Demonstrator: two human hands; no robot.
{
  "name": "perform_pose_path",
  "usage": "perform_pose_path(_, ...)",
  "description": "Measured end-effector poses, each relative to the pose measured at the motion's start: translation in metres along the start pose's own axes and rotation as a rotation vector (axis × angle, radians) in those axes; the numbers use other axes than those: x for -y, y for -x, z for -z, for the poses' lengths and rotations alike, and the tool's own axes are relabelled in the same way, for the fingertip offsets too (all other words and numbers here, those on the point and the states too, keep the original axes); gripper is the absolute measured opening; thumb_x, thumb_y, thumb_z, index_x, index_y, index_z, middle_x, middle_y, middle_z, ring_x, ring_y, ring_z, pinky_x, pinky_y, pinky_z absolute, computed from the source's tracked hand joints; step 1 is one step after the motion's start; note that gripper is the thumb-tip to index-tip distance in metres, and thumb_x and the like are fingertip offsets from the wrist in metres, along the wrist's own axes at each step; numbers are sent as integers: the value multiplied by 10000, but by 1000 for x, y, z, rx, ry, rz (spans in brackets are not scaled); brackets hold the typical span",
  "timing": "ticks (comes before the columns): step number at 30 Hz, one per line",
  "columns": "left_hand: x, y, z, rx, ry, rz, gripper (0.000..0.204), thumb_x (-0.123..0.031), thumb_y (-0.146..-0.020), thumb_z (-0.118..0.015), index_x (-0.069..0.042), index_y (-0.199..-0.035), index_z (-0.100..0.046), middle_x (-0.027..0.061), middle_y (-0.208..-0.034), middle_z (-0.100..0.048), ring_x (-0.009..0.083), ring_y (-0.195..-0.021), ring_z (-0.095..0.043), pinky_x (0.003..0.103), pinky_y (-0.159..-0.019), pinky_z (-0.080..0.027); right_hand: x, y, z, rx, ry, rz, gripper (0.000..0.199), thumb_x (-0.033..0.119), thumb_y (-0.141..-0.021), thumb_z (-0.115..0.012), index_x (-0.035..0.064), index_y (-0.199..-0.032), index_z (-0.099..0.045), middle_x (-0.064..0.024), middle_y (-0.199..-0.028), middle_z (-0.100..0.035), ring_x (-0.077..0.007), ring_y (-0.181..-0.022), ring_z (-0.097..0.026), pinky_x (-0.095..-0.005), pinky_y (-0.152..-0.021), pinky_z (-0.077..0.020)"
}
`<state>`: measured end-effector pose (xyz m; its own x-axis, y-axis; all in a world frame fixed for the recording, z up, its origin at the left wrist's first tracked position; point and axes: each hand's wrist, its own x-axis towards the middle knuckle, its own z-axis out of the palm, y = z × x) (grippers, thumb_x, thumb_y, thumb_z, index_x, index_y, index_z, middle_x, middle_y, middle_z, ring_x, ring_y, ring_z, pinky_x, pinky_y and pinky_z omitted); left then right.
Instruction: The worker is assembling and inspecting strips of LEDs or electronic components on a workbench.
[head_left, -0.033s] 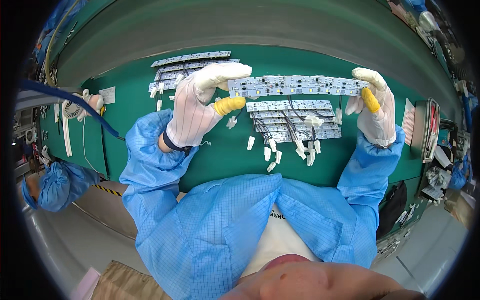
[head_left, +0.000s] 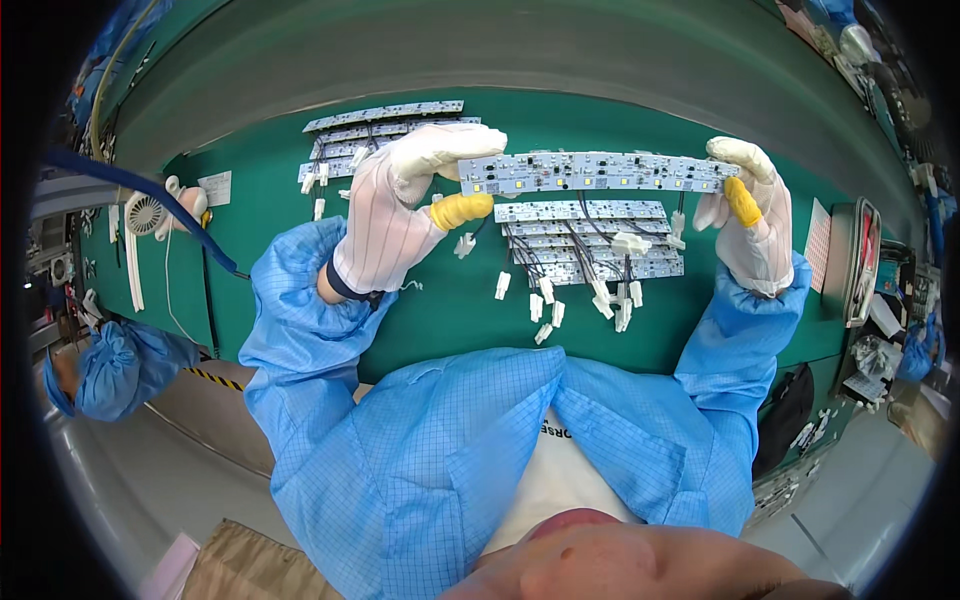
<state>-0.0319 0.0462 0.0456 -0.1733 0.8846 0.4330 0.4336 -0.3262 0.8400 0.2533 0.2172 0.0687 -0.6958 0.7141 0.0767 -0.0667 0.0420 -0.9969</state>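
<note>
A long, slightly curved white LED circuit board (head_left: pixel 600 172) is held up between my two gloved hands. My left hand (head_left: pixel 405 195) pinches its left end, with a yellow cover on the thumb. At the right end my right hand (head_left: pixel 748 208) grips the board, its thumb also in a yellow cover. White plugs on dark wires hang below both ends. Beneath the raised board, a row of similar LED boards (head_left: pixel 590 228) lies overlapping on the green table, with wires and white connectors (head_left: pixel 600 295) trailing toward me.
Another stack of LED boards (head_left: pixel 385 112) lies behind my left hand, partly covered by it. A small white fan (head_left: pixel 148 216) stands at the left, near a blue hose (head_left: pixel 150 187). At the right is a metal-edged case (head_left: pixel 862 262). A co-worker's blue sleeve (head_left: pixel 135 372) shows at the left.
</note>
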Motion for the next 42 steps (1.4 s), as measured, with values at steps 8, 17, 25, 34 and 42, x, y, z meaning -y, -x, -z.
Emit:
perform_pose_path(8, -3, 0, 4, 8, 104, 155, 493, -411, -726, -703, -60, -1069, -652, 124, -1080, -638, 158, -786, -663, 249, -735, -514, 8, 1, -3, 42, -91, -76, 410, 286, -880, -607, -28, -1134, -533, -98, -793, -614, -84, -496, -528, -172, -472, -401)
perform_pose_path(17, 12, -7, 10, 53, 61, -204, 462, -247, -686, -753, 7, -1055, -637, 111, -1005, -658, 250, -952, -626, 372, -908, -471, 4, 2, -5, 53, -102, 25, 645, 376, -780, -713, -65, -1190, -484, -119, -907, -617, -99, -549, -577, -167, -494, -429)
perform_pose_path(25, 11, -4, 11, 44, 79, -21, 502, -366, -763, -696, 15, -1081, -621, 130, -990, -656, 266, -997, -609, 383, -958, -429, 11, 6, 2, 69, 54, -20, 510, 366, -886, -594, -53, -1165, -508, -116, -835, -643, -65, -478, -525, -157, -456, -394)
perform_pose_path(34, 7, -3, 10, 77, 125, -25, 501, -351, -796, -681, 48, -1089, -606, 149, -1062, -614, 234, -998, -602, 325, -868, -489, 12, 11, -5, 41, -14, 29, 493, 332, -862, -626, -57, -1148, -523, -114, -859, -646, -66, -472, -522, -167, -436, -402)
perform_pose_path(42, 14, -4, 5, -26, 225, 5, 499, -305, -794, -697, 57, -1120, -586, 168, -1064, -624, 241, -1036, -577, 337, -893, -465, 19, 9, -4, 75, 40, 35, 396, 216, -841, -625, -23, -1147, -547, -100, -896, -656, -62, -449, -488, -168, -432, -387)
